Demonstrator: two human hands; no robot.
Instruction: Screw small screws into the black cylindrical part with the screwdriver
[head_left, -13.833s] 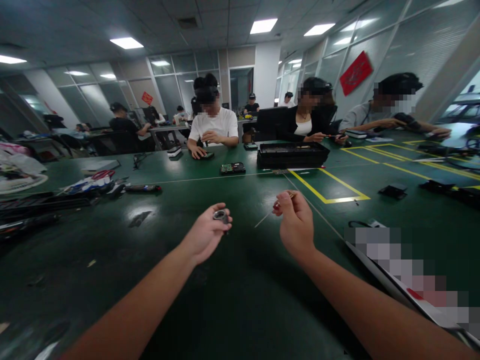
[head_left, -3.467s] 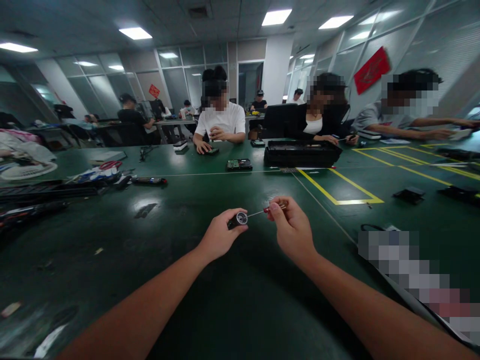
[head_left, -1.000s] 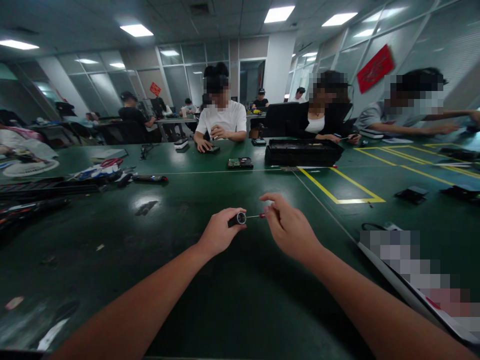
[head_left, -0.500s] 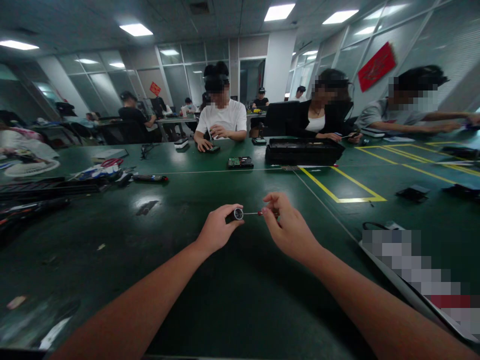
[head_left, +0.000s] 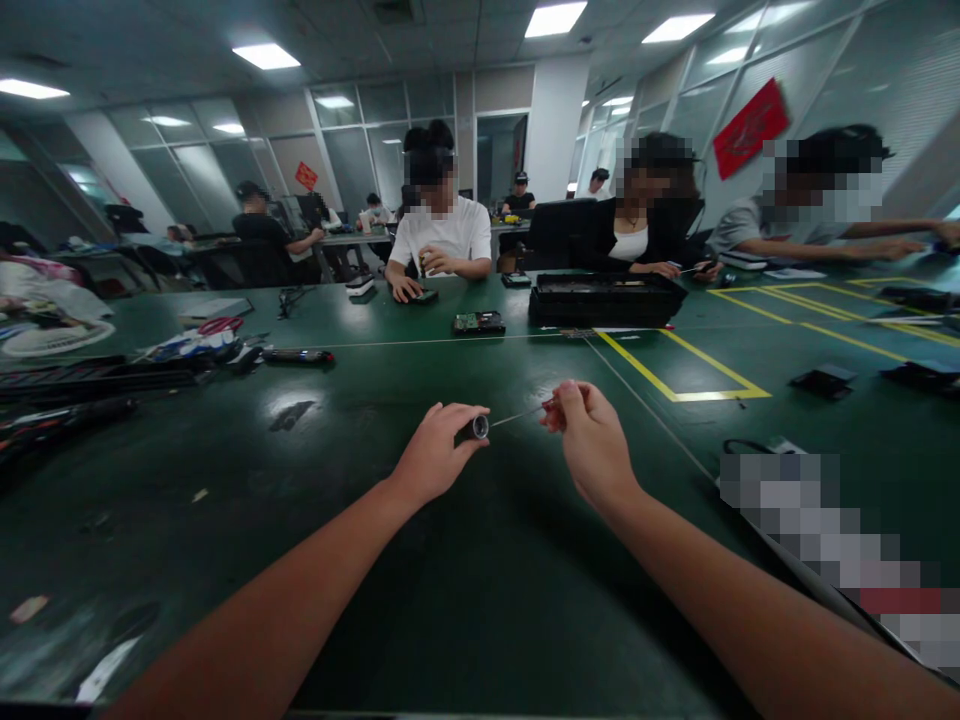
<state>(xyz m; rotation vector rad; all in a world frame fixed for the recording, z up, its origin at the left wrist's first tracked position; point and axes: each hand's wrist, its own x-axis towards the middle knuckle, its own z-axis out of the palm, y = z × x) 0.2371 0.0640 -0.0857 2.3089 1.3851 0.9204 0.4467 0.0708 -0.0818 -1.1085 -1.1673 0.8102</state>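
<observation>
Tube in your left hand, screwdriver in your right hand, above the counter inward of its near edge; both probably light and stiff: pinch tube's sides, screwdriver's handle

The right hand covers most of the handle of the screwdriver; whether its tip touches the dark cylinder is hard to tell. Right of the hands, pixelation blurs a pale item.

left grip curled | right grip pinched | forearms angled inward
</observation>
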